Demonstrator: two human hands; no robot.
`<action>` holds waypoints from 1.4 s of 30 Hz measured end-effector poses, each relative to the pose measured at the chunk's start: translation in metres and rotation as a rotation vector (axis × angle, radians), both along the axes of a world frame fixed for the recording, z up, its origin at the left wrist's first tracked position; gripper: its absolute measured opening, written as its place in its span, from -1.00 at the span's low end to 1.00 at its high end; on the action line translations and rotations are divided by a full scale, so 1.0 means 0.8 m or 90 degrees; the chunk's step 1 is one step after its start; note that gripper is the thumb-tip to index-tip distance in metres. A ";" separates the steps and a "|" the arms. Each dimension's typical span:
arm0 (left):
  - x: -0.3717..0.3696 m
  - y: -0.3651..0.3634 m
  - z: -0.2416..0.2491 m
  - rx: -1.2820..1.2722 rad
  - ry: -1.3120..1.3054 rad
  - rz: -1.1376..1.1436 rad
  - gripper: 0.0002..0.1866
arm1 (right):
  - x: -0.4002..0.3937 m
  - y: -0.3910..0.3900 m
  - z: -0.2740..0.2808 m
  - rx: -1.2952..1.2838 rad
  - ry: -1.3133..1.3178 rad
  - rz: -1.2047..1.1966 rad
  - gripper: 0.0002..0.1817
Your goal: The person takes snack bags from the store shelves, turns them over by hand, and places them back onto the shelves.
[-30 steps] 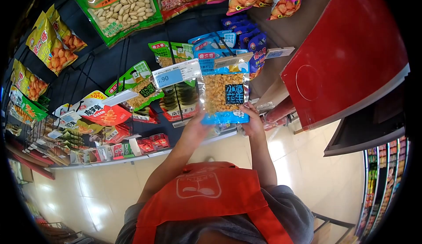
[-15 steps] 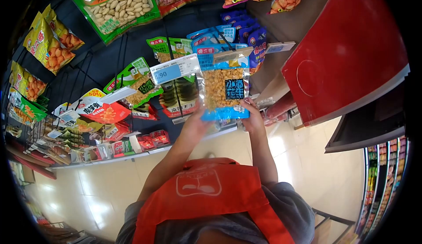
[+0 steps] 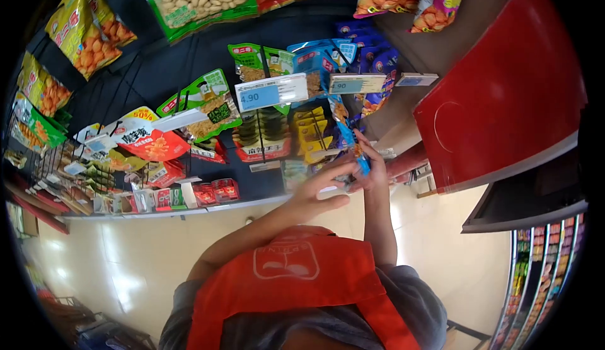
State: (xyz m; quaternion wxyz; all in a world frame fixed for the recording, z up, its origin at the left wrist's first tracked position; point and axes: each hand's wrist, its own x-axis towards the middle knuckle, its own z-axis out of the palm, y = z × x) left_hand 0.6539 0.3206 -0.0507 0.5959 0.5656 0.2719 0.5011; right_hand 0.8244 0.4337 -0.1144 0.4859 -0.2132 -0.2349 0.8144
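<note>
A blue and clear bag of peanuts [image 3: 345,129] is turned almost edge-on in front of the rack. My right hand [image 3: 375,168] grips it by its lower end. Just left of that, my left hand [image 3: 315,189] has its fingers stretched toward the bag's bottom edge, with the thumb held apart. Behind the bag's top hang similar blue bags [image 3: 313,66] on a hook, with a price tag [image 3: 357,84] in front. Yellow packets [image 3: 309,132] hang to the left of the bag, close above my left hand.
Green snack bags [image 3: 205,110], a large bag of pistachios [image 3: 198,0] and purple packets [image 3: 378,60] hang on the dark rack. A red panel [image 3: 498,104] juts out at the right. Below lies the tiled floor [image 3: 189,243].
The bag has turned from face-on to edge-on. My left hand has come off its lower left corner and moved right, toward my right hand. The view has shifted slightly.
</note>
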 end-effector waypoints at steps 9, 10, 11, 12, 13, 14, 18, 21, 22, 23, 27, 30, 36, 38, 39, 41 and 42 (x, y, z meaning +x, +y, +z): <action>0.035 0.015 -0.007 0.303 0.208 0.083 -0.24 | 0.037 0.045 -0.061 -0.066 0.052 0.211 -0.78; 0.038 0.014 -0.006 0.322 0.234 0.104 -0.24 | 0.037 0.045 -0.057 -0.084 0.068 0.211 -0.78; 0.040 0.015 -0.005 0.297 0.199 0.080 -0.23 | 0.035 0.046 -0.053 -0.099 0.090 0.210 -0.78; 0.041 0.016 -0.006 0.301 0.196 0.085 -0.23 | 0.033 0.043 -0.046 -0.115 0.119 0.210 -0.78; 0.043 0.017 -0.009 0.306 0.193 0.090 -0.24 | 0.030 0.041 -0.041 -0.135 0.147 0.209 -0.78; 0.044 0.018 -0.011 0.311 0.189 0.094 -0.24 | 0.026 0.039 -0.035 -0.157 0.172 0.210 -0.78; 0.047 0.018 -0.013 0.238 0.093 0.054 -0.25 | 0.017 0.031 -0.016 -0.238 0.241 0.210 -0.79; 0.046 0.022 -0.016 0.244 0.097 0.076 -0.31 | 0.012 0.023 -0.001 -0.271 0.256 0.206 -0.79; 0.045 0.023 -0.017 0.245 0.105 0.078 -0.32 | 0.010 0.022 0.003 -0.280 0.260 0.203 -0.79; 0.044 0.024 -0.018 0.233 0.098 0.059 -0.31 | 0.009 0.021 0.004 -0.287 0.263 0.202 -0.79; 0.038 0.020 -0.014 0.206 0.070 0.035 -0.33 | 0.005 0.011 0.013 -0.312 0.258 0.191 -0.79; 0.036 0.019 -0.014 0.205 0.071 0.033 -0.35 | 0.003 0.006 0.019 -0.320 0.254 0.181 -0.79; 0.033 0.018 -0.015 0.241 0.128 0.063 -0.36 | -0.001 0.000 0.026 -0.328 0.270 0.175 -0.77; 0.028 0.016 -0.010 0.224 0.131 0.042 -0.40 | -0.005 0.000 0.027 -0.338 0.301 0.195 -0.75; 0.023 0.015 -0.005 0.212 0.137 0.029 -0.42 | -0.006 -0.001 0.026 -0.346 0.320 0.211 -0.74; 0.019 0.014 -0.004 0.202 0.139 0.022 -0.45 | -0.007 -0.001 0.025 -0.360 0.351 0.240 -0.71; 0.021 0.015 -0.006 0.205 0.136 0.028 -0.46 | -0.009 0.000 0.026 -0.366 0.361 0.241 -0.70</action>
